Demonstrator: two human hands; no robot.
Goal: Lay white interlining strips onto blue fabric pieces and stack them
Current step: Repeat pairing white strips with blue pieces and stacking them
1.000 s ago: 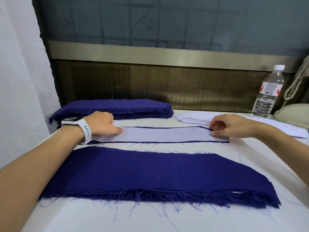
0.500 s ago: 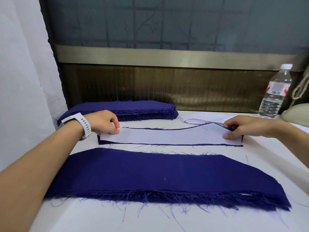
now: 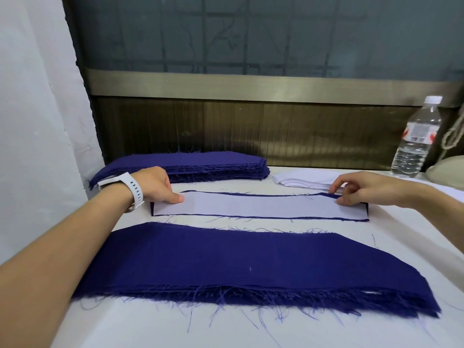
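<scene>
A white interlining strip (image 3: 258,205) lies flat on a single blue fabric piece (image 3: 251,218), whose edge shows as a thin border around it. My left hand (image 3: 155,184), with a white watch on the wrist, has curled fingers and its thumb down on the strip's left end. At the strip's far right corner, my right hand (image 3: 359,188) pinches between thumb and index finger. A wide stack of blue pieces (image 3: 238,267) with frayed edges lies nearer to me. Another blue stack (image 3: 200,163) sits at the back left.
A pile of white interlining strips (image 3: 301,179) lies at the back right of the white table (image 3: 125,327). A plastic water bottle (image 3: 414,144) and a beige object (image 3: 449,172) stand at the far right. A wall panel runs close behind, and a white wall stands to the left.
The strip's far right corner, lifted half a second ago, now lies almost flat under my right hand. My left hand stayed at the left end.
</scene>
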